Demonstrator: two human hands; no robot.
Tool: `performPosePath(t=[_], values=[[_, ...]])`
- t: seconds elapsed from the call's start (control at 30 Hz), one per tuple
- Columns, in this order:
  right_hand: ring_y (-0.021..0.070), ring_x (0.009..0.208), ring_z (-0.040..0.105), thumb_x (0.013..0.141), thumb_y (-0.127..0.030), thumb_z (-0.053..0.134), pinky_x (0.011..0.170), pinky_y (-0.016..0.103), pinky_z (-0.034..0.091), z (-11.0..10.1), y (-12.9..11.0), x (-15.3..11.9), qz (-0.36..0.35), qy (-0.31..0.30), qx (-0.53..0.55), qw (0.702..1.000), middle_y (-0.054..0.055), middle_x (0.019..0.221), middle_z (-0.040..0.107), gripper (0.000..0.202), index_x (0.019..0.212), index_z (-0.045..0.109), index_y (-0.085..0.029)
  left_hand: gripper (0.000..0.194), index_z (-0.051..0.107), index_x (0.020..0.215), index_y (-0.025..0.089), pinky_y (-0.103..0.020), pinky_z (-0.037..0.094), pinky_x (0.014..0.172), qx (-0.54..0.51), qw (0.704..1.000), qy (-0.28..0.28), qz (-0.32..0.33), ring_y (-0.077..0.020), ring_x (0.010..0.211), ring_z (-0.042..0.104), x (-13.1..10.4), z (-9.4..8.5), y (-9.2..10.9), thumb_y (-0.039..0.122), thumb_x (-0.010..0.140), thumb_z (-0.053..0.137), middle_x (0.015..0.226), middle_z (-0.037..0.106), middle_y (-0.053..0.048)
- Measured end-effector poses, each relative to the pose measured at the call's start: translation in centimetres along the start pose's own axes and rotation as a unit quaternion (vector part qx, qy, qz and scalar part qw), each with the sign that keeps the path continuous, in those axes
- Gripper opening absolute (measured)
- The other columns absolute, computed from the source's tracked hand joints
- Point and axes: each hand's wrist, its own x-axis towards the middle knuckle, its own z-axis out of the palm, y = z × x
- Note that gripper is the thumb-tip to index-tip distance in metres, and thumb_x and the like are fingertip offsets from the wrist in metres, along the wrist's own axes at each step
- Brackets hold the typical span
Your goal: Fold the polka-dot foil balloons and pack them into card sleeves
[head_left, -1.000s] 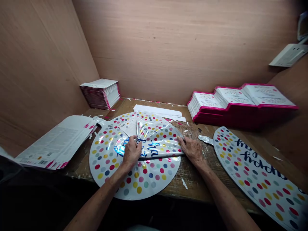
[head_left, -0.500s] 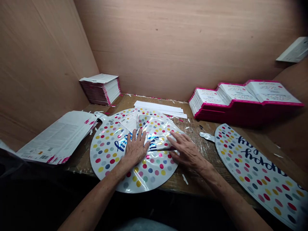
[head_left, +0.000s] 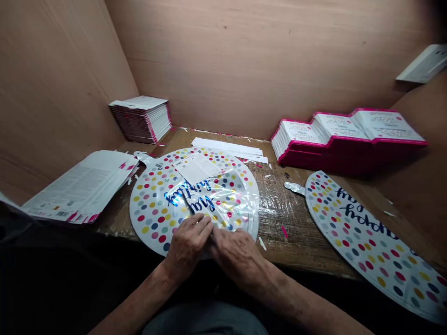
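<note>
A round foil balloon [head_left: 148, 204] with coloured dots and blue lettering lies flat on the table, its tail pointing to the back left. Part of its foil is folded over toward the front edge. A white printed card [head_left: 197, 168] rests on top of the balloon. My left hand [head_left: 190, 239] is closed on the balloon's near edge, fingers bent. Right beside it, my right hand [head_left: 233, 251] also grips the near edge with curled fingers; its fingertips are partly hidden.
Printed cards [head_left: 84, 184] lie at the left, with a card stack [head_left: 143, 118] behind. White strips [head_left: 230, 149] sit at the back. Pink-edged packs [head_left: 335, 144] stand back right. More dotted foil [head_left: 363, 242] overhangs the front right edge.
Both hands have moved from the balloon's middle to its near edge and closed. The folded foil has been drawn toward me, showing more of the card and lettering.
</note>
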Motion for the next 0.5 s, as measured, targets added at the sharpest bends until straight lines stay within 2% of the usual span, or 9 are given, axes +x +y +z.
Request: performPosePath(t=[0.03, 0.1, 0.13, 0.2, 0.23, 0.3, 0.37, 0.43, 0.5], values=[[0.0236, 0.094, 0.069, 0.089, -0.047, 0.062, 0.079, 0.031, 0.055, -0.7, 0.3, -0.6, -0.061, -0.011, 0.042, 0.997, 0.017, 0.113, 0.070, 0.055, 0.131, 0.054, -0.012, 0.026, 0.066, 0.109, 0.014, -0.041, 0.054, 0.094, -0.023, 1.000, 0.014, -0.009, -0.0267, 0.110, 0.065, -0.6, -0.2, -0.8, 0.015, 0.094, 0.045, 0.113, 0.073, -0.011], [0.0287, 0.125, 0.055, 0.078, -0.061, 0.070, 0.099, 0.037, 0.048, -1.6, 1.7, -1.8, -0.140, -0.022, 0.097, 0.985, 0.020, 0.143, 0.051, 0.091, 0.147, 0.037, -0.013, 0.024, 0.065, 0.107, 0.014, -0.035, 0.055, 0.095, -0.078, 0.996, 0.031, -0.035, -0.0220, 0.109, 0.066, -1.9, -0.9, -2.4, 0.014, 0.095, 0.044, 0.114, 0.072, -0.012], [0.0314, 0.135, 0.045, 0.075, -0.062, 0.072, 0.107, 0.042, 0.042, -1.6, 2.7, -2.3, -0.154, -0.016, 0.102, 0.983, 0.022, 0.151, 0.040, 0.098, 0.150, 0.032, -0.013, 0.025, 0.064, 0.108, 0.014, -0.033, 0.055, 0.095, -0.100, 0.993, 0.035, -0.047, -0.0201, 0.110, 0.066, -2.6, -1.2, -3.1, 0.013, 0.095, 0.043, 0.118, 0.070, -0.012], [0.0328, 0.140, 0.037, 0.082, -0.050, 0.069, 0.111, 0.048, 0.035, -0.8, 4.6, -2.5, -0.138, 0.011, 0.095, 0.986, 0.022, 0.155, 0.033, 0.082, 0.148, 0.038, -0.015, 0.026, 0.065, 0.108, 0.016, -0.032, 0.054, 0.096, -0.121, 0.990, 0.039, -0.067, -0.0192, 0.114, 0.064, -3.9, -1.8, -4.0, 0.012, 0.094, 0.043, 0.120, 0.069, -0.011], [0.0314, 0.137, 0.042, 0.087, -0.043, 0.064, 0.110, 0.047, 0.037, -0.1, 5.4, -2.3, -0.122, 0.027, 0.105, 0.987, 0.021, 0.153, 0.038, 0.065, 0.143, 0.045, -0.016, 0.026, 0.066, 0.106, 0.017, -0.034, 0.053, 0.098, -0.119, 0.989, 0.041, -0.075, -0.0202, 0.116, 0.062, -4.4, -1.9, -4.2, 0.013, 0.093, 0.044, 0.118, 0.070, -0.009], [0.0251, 0.119, 0.058, 0.095, -0.030, 0.049, 0.098, 0.039, 0.046, 1.3, 6.4, -1.2, -0.082, 0.054, 0.161, 0.982, 0.016, 0.136, 0.058, 0.036, 0.127, 0.060, -0.017, 0.024, 0.069, 0.100, 0.020, -0.039, 0.051, 0.100, -0.104, 0.987, 0.052, -0.110, -0.0233, 0.119, 0.059, -5.0, -1.9, -4.1, 0.016, 0.092, 0.048, 0.111, 0.071, -0.007], [0.0200, 0.090, 0.066, 0.097, -0.029, 0.039, 0.079, 0.030, 0.051, 2.2, 6.6, 0.4, 0.003, 0.084, 0.219, 0.972, 0.010, 0.102, 0.071, 0.031, 0.101, 0.069, -0.017, 0.019, 0.071, 0.091, 0.022, -0.041, 0.051, 0.096, -0.091, 0.980, 0.055, -0.169, -0.0253, 0.115, 0.059, -4.9, -1.6, -3.9, 0.025, 0.092, 0.052, 0.103, 0.072, -0.006], [0.0174, 0.069, 0.062, 0.097, -0.034, 0.039, 0.064, 0.026, 0.046, 2.6, 6.5, 1.9, 0.113, 0.105, 0.230, 0.961, 0.004, 0.074, 0.066, 0.036, 0.078, 0.065, -0.019, 0.024, 0.069, 0.082, 0.022, -0.040, 0.051, 0.091, -0.084, 0.968, 0.040, -0.234, -0.0249, 0.105, 0.060, -4.1, -1.4, -3.7, 0.032, 0.094, 0.050, 0.094, 0.072, -0.006], [0.0159, 0.060, 0.055, 0.095, -0.040, 0.044, 0.056, 0.025, 0.039, 2.8, 6.4, 3.2, 0.210, 0.123, 0.199, 0.950, 0.001, 0.061, 0.059, 0.038, 0.066, 0.058, -0.020, 0.033, 0.067, 0.074, 0.021, -0.040, 0.049, 0.086, -0.068, 0.957, 0.006, -0.282, -0.0242, 0.093, 0.060, -3.0, -1.3, -3.8, 0.037, 0.095, 0.046, 0.081, 0.069, -0.006]])
